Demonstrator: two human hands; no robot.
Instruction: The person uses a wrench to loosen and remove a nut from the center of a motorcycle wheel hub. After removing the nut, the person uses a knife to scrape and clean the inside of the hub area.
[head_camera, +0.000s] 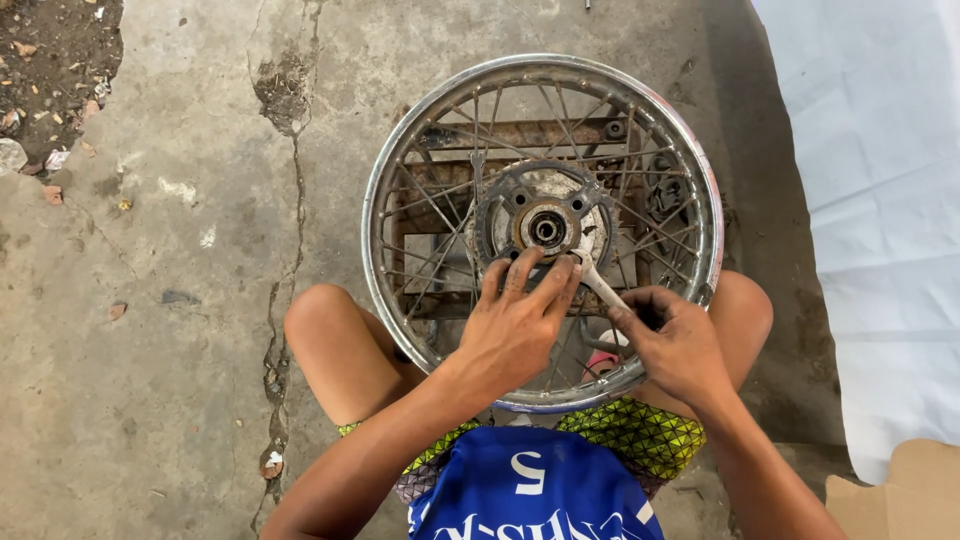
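- Your left hand (515, 325) lies nearest, fingers spread flat on the sprocket (545, 225); I think you should keep this pressure so the wheel (400, 140) does not turn.
- Your right hand (672, 340) is closed around the wrench (597, 283) handle; pull slowly and steady.
- Wrench head sits at the hub (546, 230) lower edge, just beside your left fingertips, so mind them.

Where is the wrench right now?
The wrench is at the wheel's hub, its handle in the right hand, beside the left hand.
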